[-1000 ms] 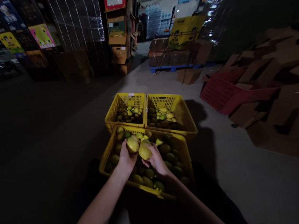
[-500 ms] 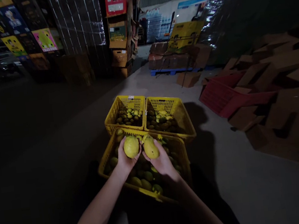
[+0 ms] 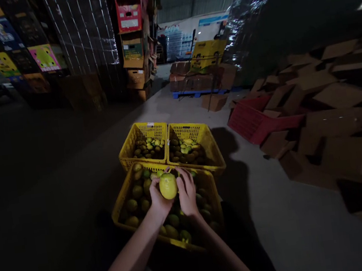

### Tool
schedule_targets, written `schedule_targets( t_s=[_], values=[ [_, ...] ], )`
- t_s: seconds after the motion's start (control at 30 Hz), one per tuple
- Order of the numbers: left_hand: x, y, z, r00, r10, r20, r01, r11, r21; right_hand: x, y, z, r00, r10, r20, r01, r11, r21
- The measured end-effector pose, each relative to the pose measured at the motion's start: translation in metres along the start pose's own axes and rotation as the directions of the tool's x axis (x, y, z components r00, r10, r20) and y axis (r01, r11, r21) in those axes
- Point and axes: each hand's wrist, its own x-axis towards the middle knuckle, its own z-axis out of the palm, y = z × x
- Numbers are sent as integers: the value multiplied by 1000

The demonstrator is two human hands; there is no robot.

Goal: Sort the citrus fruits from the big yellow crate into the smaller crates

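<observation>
A yellow mango-like fruit (image 3: 168, 186) is held up above the front crate. My left hand (image 3: 158, 199) cups it from the left and below, fingers closed round it. At the fruit's right side is my right hand (image 3: 187, 191), its thumb by the near edge and its bent fingers reaching over the far side; exactly where they touch is hidden. Beneath both hands stands the yellow front crate (image 3: 118, 206), holding many green and yellowish fruits (image 3: 172, 232) of similar shape.
Behind the front crate stand a left yellow crate (image 3: 125, 148) and a right yellow crate (image 3: 214, 146), each partly filled with fruit. A red crate (image 3: 249, 122) lies among flattened cardboard (image 3: 337, 132) to the right. Further back are stacked boxes (image 3: 134, 48) and a blue pallet (image 3: 195, 93).
The second yellow fruit, earlier in my right hand, no longer shows. My right hand has turned towards the fruit in my left. The whole view has shifted slightly.
</observation>
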Motion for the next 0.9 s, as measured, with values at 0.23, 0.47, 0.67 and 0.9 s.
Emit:
schedule_targets(
  t_s=[0.23,0.47,0.67,0.9],
  values=[
    [8,-10,-18,993,76,-94,-65,992,111,-7,-2,-3,927,-308,214,344,925,-159],
    [-1,-6,-17,985,170,11,-169,965,199,-18,-5,2,923,-382,49,385,917,-100],
    [0,20,12,969,234,82,-248,934,258,-4,-16,-9,999,-46,-18,48,983,177],
    [-6,32,-3,943,254,216,-318,877,361,-7,-19,-10,997,-59,59,44,973,226]
  ],
)
